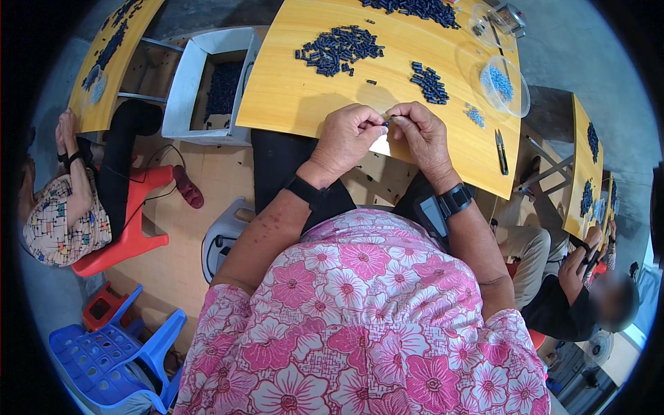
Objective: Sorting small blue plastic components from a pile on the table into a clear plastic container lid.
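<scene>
My left hand (349, 138) and my right hand (423, 138) meet fingertip to fingertip over the front edge of the yellow wooden table (277, 104). The left thumb and forefinger pinch a small dark cylindrical part (386, 124). Right beside it, the right fingers are closed in a pinch; they hide whatever is between them. Beyond the hands lie a large pile of small black cylindrical parts (339, 50) and a smaller pile of black parts (429, 83). Several tiny light-blue pieces (475, 115) are scattered to the right of my right hand.
A clear bowl of light-blue pieces (499, 84) and black-handled snips (501, 152) are at the table's right side. Another black heap (415, 10) lies farther back. Left of the table stands a white box (181, 90). People sit at tables on both sides.
</scene>
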The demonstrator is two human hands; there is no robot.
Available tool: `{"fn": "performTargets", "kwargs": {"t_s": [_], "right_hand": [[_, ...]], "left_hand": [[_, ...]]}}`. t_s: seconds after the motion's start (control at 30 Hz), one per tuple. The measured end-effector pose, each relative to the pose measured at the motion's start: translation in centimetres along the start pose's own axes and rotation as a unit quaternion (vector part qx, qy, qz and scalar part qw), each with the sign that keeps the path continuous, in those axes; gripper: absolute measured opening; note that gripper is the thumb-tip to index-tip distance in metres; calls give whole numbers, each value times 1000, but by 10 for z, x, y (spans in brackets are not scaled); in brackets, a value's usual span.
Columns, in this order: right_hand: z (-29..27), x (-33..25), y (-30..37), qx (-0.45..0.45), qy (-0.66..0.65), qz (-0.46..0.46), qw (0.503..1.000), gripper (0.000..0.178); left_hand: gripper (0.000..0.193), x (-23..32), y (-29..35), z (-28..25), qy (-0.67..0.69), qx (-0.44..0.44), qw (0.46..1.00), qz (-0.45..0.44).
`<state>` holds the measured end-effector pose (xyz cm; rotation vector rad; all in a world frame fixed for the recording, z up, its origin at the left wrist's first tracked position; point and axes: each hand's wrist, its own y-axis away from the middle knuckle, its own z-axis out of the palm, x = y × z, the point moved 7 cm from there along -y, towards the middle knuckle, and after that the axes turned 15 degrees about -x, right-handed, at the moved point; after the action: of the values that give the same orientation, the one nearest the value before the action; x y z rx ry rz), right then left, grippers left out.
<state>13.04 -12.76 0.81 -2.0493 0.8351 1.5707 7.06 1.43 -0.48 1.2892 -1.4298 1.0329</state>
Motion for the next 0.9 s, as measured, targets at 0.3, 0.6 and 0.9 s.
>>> {"fn": "performTargets", "kwargs": {"t_s": [0.3,0.6,0.9], "right_hand": [[3,-25,0,1,257,-67,964,19],[5,-34,3,21,284,-97,954,23],[10,-27,0,14,261,-67,963,17]], "left_hand": [[9,1,1,1,-8,-3,1000,1],[8,2,1,0,-8,0,1000,8],[7,-1,0,0,1,-8,1000,6]]}}
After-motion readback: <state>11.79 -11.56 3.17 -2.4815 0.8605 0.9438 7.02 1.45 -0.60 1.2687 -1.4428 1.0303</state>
